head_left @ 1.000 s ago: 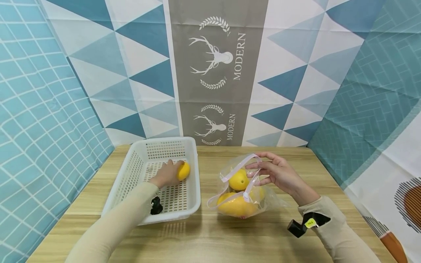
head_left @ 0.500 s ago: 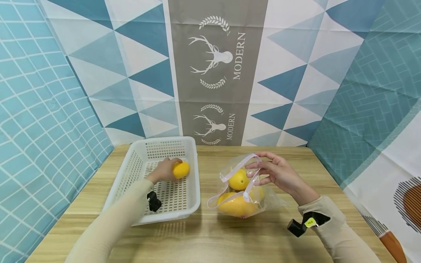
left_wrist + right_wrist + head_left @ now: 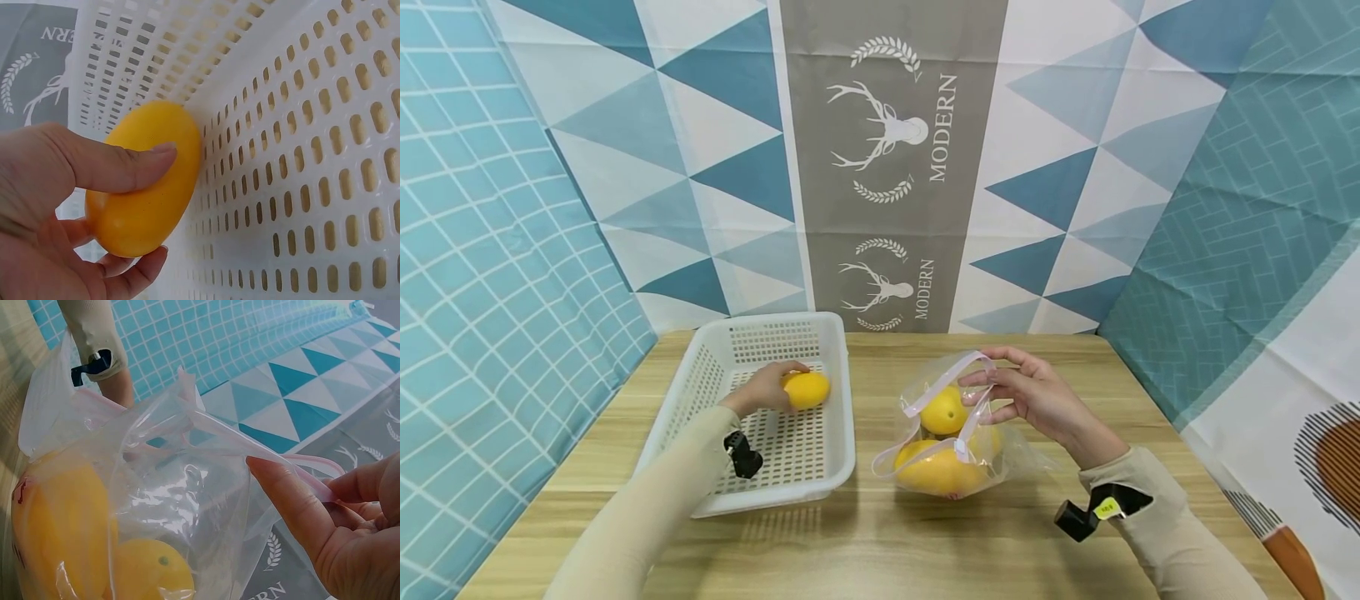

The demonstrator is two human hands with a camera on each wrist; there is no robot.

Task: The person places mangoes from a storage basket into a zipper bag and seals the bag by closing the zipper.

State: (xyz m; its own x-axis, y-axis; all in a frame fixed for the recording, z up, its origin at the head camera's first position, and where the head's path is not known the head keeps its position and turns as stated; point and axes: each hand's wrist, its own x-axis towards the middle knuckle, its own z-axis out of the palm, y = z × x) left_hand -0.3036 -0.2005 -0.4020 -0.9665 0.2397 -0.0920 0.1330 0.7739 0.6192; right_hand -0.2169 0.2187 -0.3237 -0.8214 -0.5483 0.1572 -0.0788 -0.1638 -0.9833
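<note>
My left hand (image 3: 762, 390) grips a smooth yellow mango (image 3: 807, 390) inside the white slotted basket (image 3: 790, 460). In the left wrist view the thumb lies across the mango (image 3: 147, 181), fingers curl beneath it, and it is close to the basket's wall. My right hand (image 3: 1037, 398) pinches the pink-edged mouth of a clear zip bag (image 3: 1026, 467), whose opening faces the basket. Within the bag are a long yellow mango (image 3: 940, 468), a round orange-yellow fruit (image 3: 943, 412) with a stem mark, and another yellow fruit (image 3: 987, 442) partly behind the zip strip.
Basket and bag stand side by side on a wooden table (image 3: 880, 550), with a narrow strip of tabletop between them. Patterned cloths (image 3: 887, 167) hang behind and at both sides. A black wrist camera (image 3: 743, 455) sits low beside the basket's floor.
My left hand has drawn the mango slightly leftward in the basket, and its long side now shows more. The right hand and the bag have stayed put.
</note>
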